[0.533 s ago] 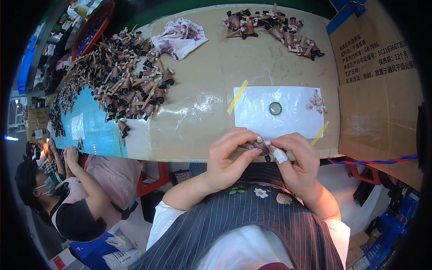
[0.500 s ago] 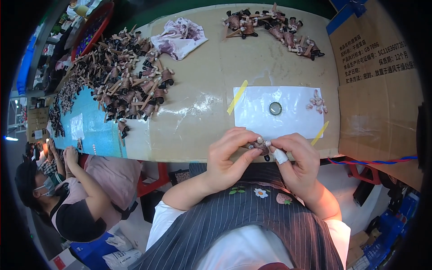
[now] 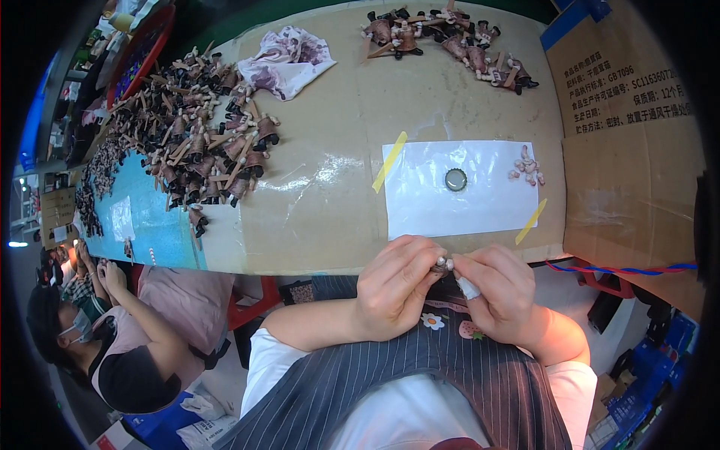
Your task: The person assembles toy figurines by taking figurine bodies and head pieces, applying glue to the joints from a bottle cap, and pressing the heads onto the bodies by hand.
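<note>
I see both hands meeting just below the near table edge, over the striped apron [image 3: 420, 382]. The left hand [image 3: 394, 289] is curled, its fingertips pinching a small dark figure [image 3: 441, 265] with a pale knob showing at the top. The right hand [image 3: 501, 292] closes on the same figure from the other side, thumb and forefinger against it (one finger wears a white wrap [image 3: 468, 287] at the tip). So the figure sits between the two hands, held by both, off the table [image 3: 330, 195].

On the table just beyond the hands lies a white sheet [image 3: 465, 206], taped down with yellow strips at two corners. A small round dark cap [image 3: 455, 179] rests near its middle, and a cluster of tiny pale pieces [image 3: 526, 168] sits at its right edge. A big heap of brown figures [image 3: 202, 146] covers the left of the table, with a smaller heap [image 3: 450, 37] at the far side and a crumpled cloth [image 3: 289, 61] between them. A cardboard box [image 3: 630, 150] stands to the right. Another person [image 3: 112, 337] sits at lower left.
</note>
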A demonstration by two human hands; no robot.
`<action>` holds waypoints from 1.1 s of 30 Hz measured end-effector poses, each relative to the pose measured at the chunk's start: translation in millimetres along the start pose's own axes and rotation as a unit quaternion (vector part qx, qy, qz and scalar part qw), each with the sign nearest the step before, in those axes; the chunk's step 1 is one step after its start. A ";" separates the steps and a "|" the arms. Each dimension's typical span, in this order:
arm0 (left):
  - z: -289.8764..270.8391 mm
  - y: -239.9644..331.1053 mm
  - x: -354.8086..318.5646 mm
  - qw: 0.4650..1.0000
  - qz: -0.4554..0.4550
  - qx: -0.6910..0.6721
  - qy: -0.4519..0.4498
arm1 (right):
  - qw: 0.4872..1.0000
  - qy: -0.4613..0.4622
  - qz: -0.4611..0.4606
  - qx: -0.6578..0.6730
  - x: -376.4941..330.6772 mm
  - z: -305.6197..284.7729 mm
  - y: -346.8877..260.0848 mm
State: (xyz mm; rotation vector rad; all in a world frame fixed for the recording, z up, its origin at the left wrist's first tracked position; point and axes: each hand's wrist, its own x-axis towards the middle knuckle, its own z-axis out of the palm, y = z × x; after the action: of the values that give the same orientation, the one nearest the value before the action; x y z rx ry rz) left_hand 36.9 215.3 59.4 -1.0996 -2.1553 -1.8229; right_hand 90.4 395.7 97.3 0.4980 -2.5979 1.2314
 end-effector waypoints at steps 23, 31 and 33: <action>15.8 9.3 -2.7 0.999 0.002 0.034 -0.023 | 0.993 0.112 -0.040 -0.020 -25.2 18.4 8.3; 11.1 9.0 -1.9 0.999 0.025 0.016 -0.025 | 0.994 0.103 -0.038 -0.012 -25.4 23.4 10.4; 8.7 12.1 -5.4 0.999 0.022 0.031 -0.025 | 0.994 0.102 -0.040 -0.014 -25.7 25.2 5.6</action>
State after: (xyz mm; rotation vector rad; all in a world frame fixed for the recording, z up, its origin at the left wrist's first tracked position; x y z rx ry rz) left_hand 51.0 220.9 64.1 -1.1811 -2.1797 -1.7157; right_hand 110.3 384.7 68.9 0.4414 -2.3963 1.1544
